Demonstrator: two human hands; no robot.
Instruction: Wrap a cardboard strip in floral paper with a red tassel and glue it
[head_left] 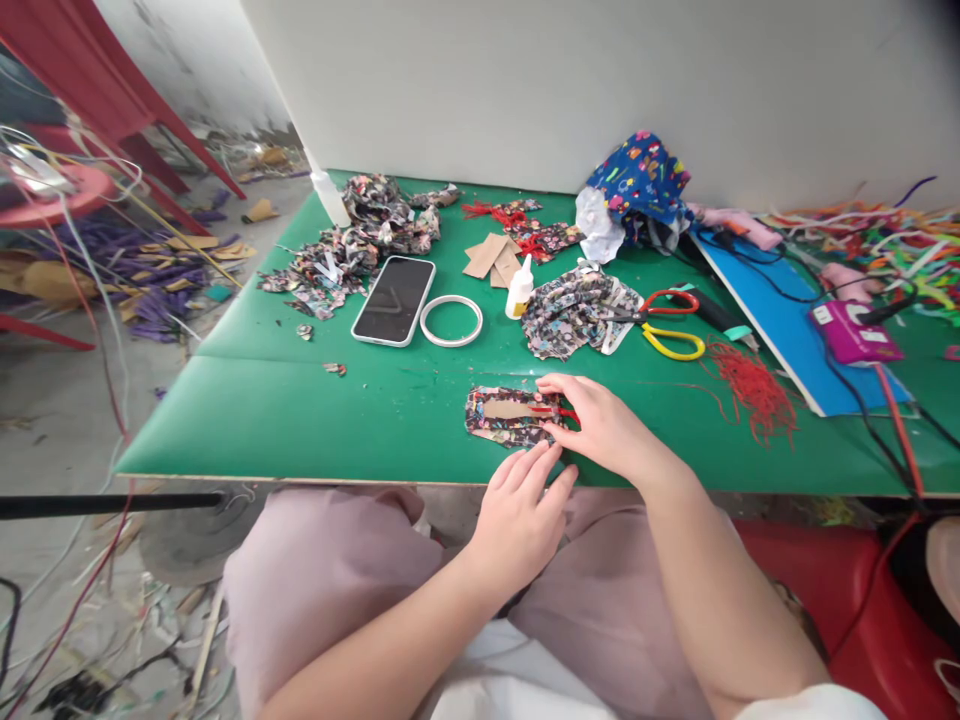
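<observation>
Fabric-wrapped card piece (510, 415) lies flat near the desk (300, 420) front edge, cloth folded round the edges, bare card still showing in the middle, so wrapping is judged partly done. Left hand (521, 510) rests released, fingertips just below the piece. Right hand (604, 425) pinches a red string (559, 410) at its right end.

Bare green table (300, 420) lies open leftward (near edge), while scissors (667, 322) and red threads (754, 390) crowd right.
</observation>
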